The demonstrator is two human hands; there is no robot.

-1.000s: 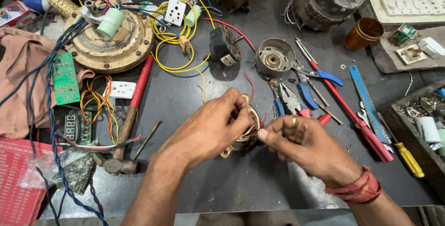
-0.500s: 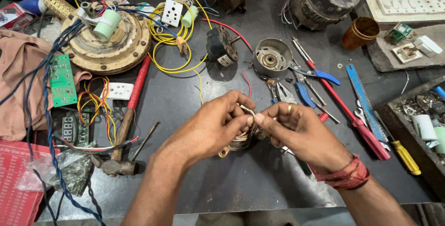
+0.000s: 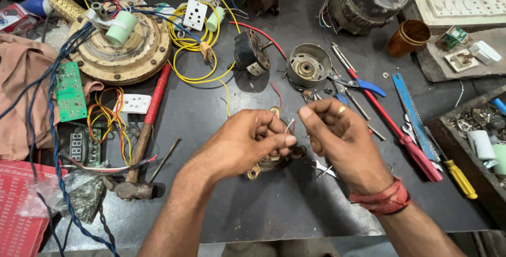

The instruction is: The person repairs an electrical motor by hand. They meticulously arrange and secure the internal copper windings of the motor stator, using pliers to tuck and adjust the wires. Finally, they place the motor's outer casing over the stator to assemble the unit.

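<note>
My left hand [image 3: 247,143] is closed around a small motor stator [image 3: 263,165] with brass-coloured lugs, mostly hidden under the fingers, just above the dark workbench [image 3: 221,109]. A thin pale wire lead [image 3: 289,125] sticks up from it between my hands. My right hand [image 3: 337,136], wearing a ring and a red thread wristband, is raised beside it with thumb and forefinger pinched near the wire's end; whether it grips the wire is unclear.
A silver motor housing [image 3: 308,65] and black small motor [image 3: 247,54] lie behind my hands. Red-handled screwdriver [image 3: 400,136], blue file [image 3: 411,104], pliers and yellow screwdriver [image 3: 461,178] lie right. Hammer [image 3: 145,125], circuit boards, yellow wires and a fan motor disc [image 3: 121,46] lie left.
Both hands have lifted slightly and drawn apart. The right hand has pulled up and away from the stator, with the thin wire now showing between the hands.
</note>
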